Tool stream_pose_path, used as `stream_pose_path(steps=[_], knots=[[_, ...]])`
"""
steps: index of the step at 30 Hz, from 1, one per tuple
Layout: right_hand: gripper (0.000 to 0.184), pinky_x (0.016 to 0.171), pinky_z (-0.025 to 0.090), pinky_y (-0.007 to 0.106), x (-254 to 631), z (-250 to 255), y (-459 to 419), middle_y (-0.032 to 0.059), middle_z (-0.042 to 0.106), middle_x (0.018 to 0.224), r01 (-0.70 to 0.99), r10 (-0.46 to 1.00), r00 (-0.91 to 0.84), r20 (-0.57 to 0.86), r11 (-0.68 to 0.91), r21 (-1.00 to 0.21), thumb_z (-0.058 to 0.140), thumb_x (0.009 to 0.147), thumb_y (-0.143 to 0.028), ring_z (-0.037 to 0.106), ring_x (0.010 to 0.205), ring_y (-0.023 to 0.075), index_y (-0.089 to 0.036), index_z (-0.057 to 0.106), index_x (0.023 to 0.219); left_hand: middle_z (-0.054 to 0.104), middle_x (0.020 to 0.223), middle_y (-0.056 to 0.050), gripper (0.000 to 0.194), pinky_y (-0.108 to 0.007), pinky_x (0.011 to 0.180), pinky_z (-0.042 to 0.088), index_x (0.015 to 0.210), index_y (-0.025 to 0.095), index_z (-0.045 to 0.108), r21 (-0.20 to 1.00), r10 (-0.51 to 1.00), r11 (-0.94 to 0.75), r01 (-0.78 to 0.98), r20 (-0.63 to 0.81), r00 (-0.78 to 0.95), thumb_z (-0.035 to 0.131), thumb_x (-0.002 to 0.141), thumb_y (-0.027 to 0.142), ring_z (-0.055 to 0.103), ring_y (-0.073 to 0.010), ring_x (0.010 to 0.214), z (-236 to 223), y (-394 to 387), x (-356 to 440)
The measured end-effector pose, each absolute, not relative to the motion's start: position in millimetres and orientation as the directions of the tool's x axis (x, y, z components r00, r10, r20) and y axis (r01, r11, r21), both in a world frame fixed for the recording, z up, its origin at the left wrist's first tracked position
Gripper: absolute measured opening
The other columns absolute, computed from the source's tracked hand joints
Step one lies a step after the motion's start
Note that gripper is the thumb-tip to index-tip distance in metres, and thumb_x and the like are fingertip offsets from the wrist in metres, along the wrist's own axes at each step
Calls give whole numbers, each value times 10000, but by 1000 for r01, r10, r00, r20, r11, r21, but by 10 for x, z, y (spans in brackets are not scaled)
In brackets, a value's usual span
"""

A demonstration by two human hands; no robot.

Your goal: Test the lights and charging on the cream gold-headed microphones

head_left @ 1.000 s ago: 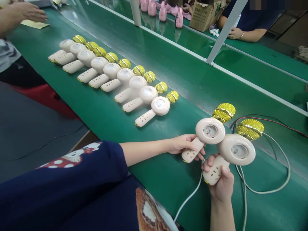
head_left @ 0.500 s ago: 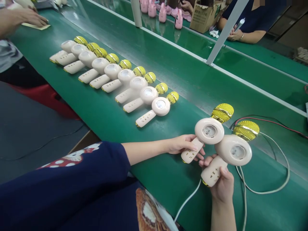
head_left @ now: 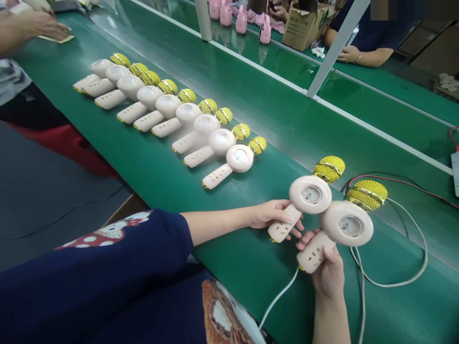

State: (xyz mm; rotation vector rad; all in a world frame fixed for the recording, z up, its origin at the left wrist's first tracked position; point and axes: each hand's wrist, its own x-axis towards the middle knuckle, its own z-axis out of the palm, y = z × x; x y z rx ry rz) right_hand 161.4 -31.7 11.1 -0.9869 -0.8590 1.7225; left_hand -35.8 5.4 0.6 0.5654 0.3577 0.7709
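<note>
Both held microphones sit slightly further left than in the previous frame. The left hand [head_left: 276, 215] is closed around the handle of a cream karaoke microphone [head_left: 310, 194], fingers curled over it. The right hand [head_left: 328, 272] grips the handle of a second cream karaoke microphone [head_left: 346, 223], thumb pressed on it, while its other fingertips [head_left: 304, 239] spread just beside the first handle. The two heads appear to touch, above the green conveyor belt [head_left: 233, 248], with their gold grilles pointing away from the person. A navy sleeve [head_left: 107, 258] covers the left upper arm.

A white cable [head_left: 279, 298] rises along the belt toward the held units, and thin red and black wires [head_left: 405, 184] lie beyond the grilles. Farther along, a row of nine matching microphones [head_left: 239, 158] lies on the belt. At the far left, a co-worker's hand [head_left: 43, 26] rests near a yellow sheet [head_left: 55, 39]. Beyond a white rail [head_left: 258, 64], another person's hand [head_left: 348, 54] sits near a cardboard box [head_left: 304, 28] and pink items [head_left: 265, 31].
</note>
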Motion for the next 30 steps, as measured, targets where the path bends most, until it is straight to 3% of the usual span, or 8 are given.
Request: stream_pose_path(steps=[30], knots=[[296,574,493,296,1601,151,-337,-3,623,735,-360,943,-261,-205,-292,-886,688,716,-441,591,609,155,-234,622,917,691,863,-72,475,-336,675,553,981,139,571,602,731,587,-541,-108,674,816,617,322,695,-202,716,27,45,-362]])
